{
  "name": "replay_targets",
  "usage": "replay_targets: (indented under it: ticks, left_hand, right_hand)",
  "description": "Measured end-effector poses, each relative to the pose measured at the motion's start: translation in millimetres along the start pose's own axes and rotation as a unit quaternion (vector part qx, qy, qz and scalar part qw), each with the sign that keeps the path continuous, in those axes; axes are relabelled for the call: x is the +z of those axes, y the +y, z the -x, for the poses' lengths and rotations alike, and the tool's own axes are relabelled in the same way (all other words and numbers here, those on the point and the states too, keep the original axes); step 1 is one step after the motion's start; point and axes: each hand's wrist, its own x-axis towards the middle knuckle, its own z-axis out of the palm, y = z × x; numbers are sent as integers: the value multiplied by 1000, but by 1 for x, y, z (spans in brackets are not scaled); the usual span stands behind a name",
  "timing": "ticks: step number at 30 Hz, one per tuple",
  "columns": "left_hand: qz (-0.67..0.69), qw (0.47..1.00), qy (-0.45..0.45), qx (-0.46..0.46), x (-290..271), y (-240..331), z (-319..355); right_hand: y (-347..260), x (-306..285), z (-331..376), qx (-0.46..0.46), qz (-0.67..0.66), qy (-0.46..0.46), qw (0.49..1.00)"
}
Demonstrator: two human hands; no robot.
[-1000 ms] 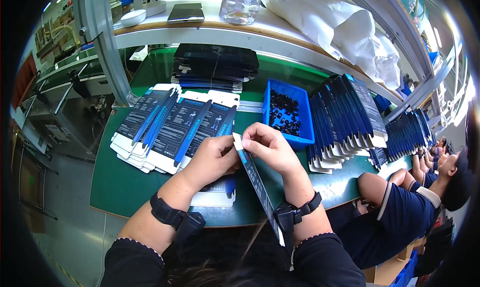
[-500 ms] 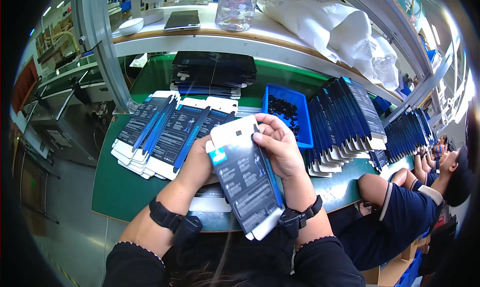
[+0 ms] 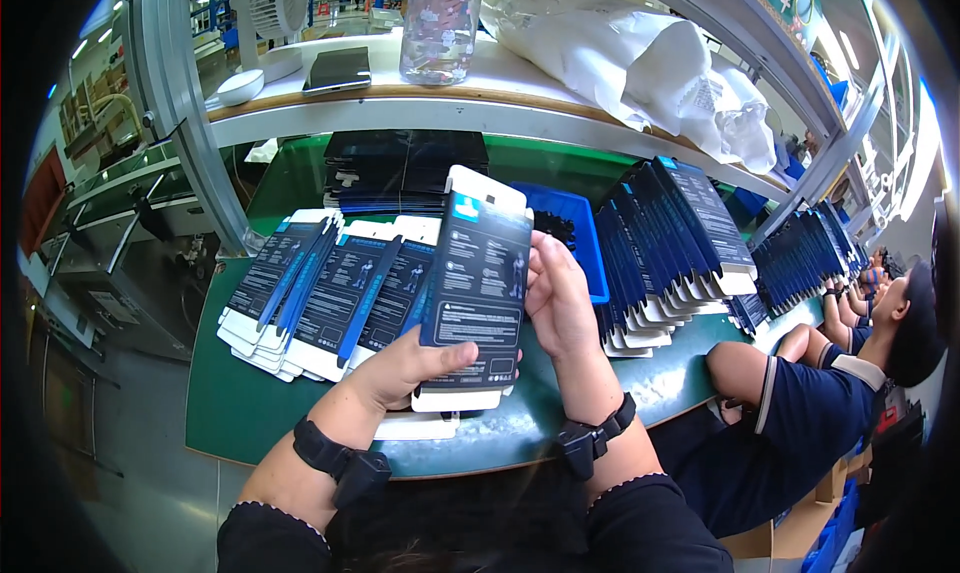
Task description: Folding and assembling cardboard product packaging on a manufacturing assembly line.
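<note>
A flat dark-blue and black carton (image 3: 478, 283) with white end flaps stands nearly upright in front of me. My left hand (image 3: 415, 363) grips its lower part, the thumb lying across the printed front and the fingers behind. Beside the carton's right edge is my right hand (image 3: 560, 298), its fingers curled and the tips close against that edge; what they hold, if anything, is hidden. Another carton (image 3: 415, 426) lies on the table beneath, mostly covered. To the left are overlapping flat cartons (image 3: 340, 298). Behind the held carton sits a blue bin (image 3: 598, 263) with small black parts.
A bundled stack of dark cartons (image 3: 400, 163) stands at the back of the green table (image 3: 230, 413). Rows of cartons (image 3: 665, 238) lean on the right. Above runs a shelf (image 3: 390, 98) with a bottle (image 3: 440, 28) and white plastic bag (image 3: 600, 43). A co-worker (image 3: 815, 413) sits at right.
The carton has swung from tilted to nearly upright and moved farther away. My left hand now grips its lower part; my right hand has left its top flap for its right side.
</note>
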Motion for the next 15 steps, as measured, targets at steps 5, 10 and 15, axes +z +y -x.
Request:
replay_targets:
  ticks: [5,10,15]
  left_hand:
    - [-26,994,108,7,3,3,2]
    - [-7,983,179,43,-1,14,5]
    - [-256,827,355,352,-10,14,-4]
  right_hand:
    - [11,-1,0,-64,194,-17,979]
    - [14,4,1,-79,189,-36,978]
    - [19,-5,3,-43,285,-117,950]
